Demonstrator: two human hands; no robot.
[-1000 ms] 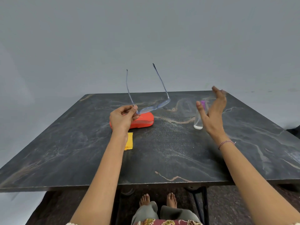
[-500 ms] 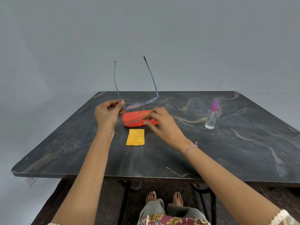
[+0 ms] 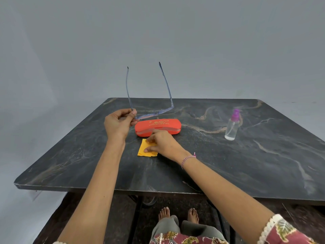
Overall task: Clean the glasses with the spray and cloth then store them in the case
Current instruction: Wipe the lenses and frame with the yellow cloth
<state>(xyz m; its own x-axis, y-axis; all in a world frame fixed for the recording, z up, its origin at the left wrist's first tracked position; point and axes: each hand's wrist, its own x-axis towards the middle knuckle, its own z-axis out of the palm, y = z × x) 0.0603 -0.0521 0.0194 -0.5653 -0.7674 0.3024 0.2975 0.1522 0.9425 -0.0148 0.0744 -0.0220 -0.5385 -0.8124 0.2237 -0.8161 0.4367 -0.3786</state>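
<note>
Counter (image 3: 255,164) of dark marbled stone, grey wall (image 3: 211,50) behind; your left hand (image 3: 117,125) pinches glasses (image 3: 147,116), right hand (image 3: 164,144) pinches cloth (image 3: 141,152) mid-counter.

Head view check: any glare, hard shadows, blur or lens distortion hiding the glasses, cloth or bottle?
Head view: soft, even light, no glare on the table, faint shadows only; wide-angle stretch splays the table's corners; glasses sharp, their clear lenses nearly lost against the dark top; bottle crisp; right hand covers part of the cloth.
</note>
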